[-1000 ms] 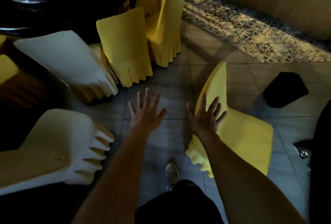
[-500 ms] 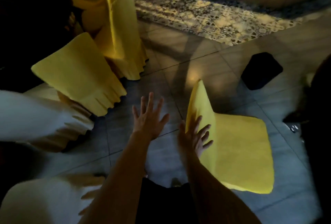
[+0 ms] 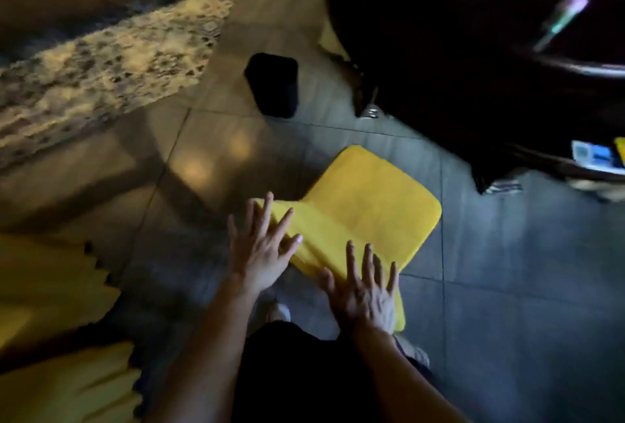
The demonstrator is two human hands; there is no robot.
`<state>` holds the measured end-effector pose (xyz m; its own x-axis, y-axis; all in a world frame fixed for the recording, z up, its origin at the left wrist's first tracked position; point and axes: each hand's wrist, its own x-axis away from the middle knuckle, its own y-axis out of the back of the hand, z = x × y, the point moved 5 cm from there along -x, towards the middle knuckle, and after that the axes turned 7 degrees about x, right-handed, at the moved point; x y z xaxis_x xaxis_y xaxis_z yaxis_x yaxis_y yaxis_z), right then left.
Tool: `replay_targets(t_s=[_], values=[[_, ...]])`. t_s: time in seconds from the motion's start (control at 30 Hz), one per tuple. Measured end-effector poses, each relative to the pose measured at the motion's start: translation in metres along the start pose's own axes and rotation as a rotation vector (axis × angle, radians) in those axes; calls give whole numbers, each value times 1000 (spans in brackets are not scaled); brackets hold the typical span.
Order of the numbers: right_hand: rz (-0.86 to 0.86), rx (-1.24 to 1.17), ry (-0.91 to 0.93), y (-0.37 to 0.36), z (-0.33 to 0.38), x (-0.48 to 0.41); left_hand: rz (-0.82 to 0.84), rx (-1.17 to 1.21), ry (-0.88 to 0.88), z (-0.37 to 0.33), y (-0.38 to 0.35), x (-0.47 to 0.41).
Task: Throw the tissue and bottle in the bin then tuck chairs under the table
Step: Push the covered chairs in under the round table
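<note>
Head view: left hand (image 3: pixel 260 246) spread open, fingers splayed, resting on the top edge of the yellow-covered chair (image 3: pixel 368 206) back. Right hand (image 3: pixel 363 290) likewise open and flat against the back's near end. Neither grips. Chair stands on the tiled floor (image 3: pixel 507 287), seat toward the dark table (image 3: pixel 473 50).

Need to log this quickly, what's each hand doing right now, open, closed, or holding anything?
Left hand: open, fingers spread over the yellow chair's backrest, gripping nothing.
Right hand: open, fingers spread over the same backrest, gripping nothing.
</note>
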<state>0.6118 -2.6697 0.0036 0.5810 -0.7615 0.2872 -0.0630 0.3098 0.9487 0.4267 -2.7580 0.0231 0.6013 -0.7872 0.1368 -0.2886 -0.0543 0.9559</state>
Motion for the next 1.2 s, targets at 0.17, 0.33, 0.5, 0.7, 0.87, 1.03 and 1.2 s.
replay_targets(t_s=[0.17,0.33,0.5,0.7,0.87,1.03,1.2], values=[[-53,39,-165,9,-6,0,128,-19,-108,-16,-16,-9],[-108,4,-358,7,14,13,203,-64,-266,-7,-26,-28],[-199,-20,-459,8,16,8,164,-54,-347,-22,-28,-52],[-271,16,-496,10,12,-3,143,-35,-387,-31,-24,-65],[-327,36,-506,14,4,-25,146,-11,-384,-40,-20,-87],[-388,44,-508,23,-7,-49,143,0,-397,-54,-20,-112],[-444,61,-501,33,-22,-78,119,19,-399,-71,-19,-141]])
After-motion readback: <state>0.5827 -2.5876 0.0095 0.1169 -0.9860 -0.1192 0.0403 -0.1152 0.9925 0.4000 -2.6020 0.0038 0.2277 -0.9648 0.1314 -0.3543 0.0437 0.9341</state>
